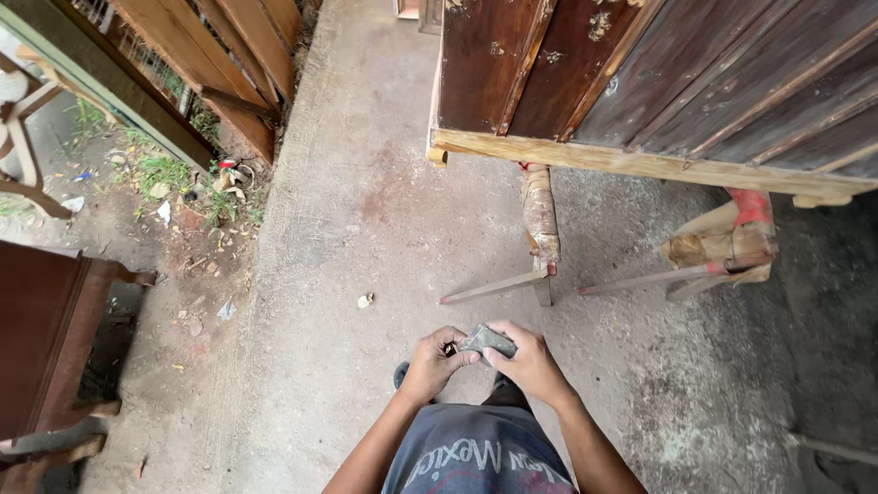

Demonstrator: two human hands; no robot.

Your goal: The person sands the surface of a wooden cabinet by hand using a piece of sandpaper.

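2 hands [485, 359], 1 grey pad [487, 340]

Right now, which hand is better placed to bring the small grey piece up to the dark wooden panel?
Probably the right hand: it holds the grey piece and is on the panel's side. The left hand touches only the piece's end.

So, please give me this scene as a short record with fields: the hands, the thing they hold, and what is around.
left hand: touches the end of the grey piece, fingers bent
right hand: grips the grey piece from the right
grey piece: small, folded, dark grey, held between both hands
wooden panel: dark brown, lies on trestle legs
trestle legs: wrapped, some red
floor: bare concrete
dark cabinet: at left edge
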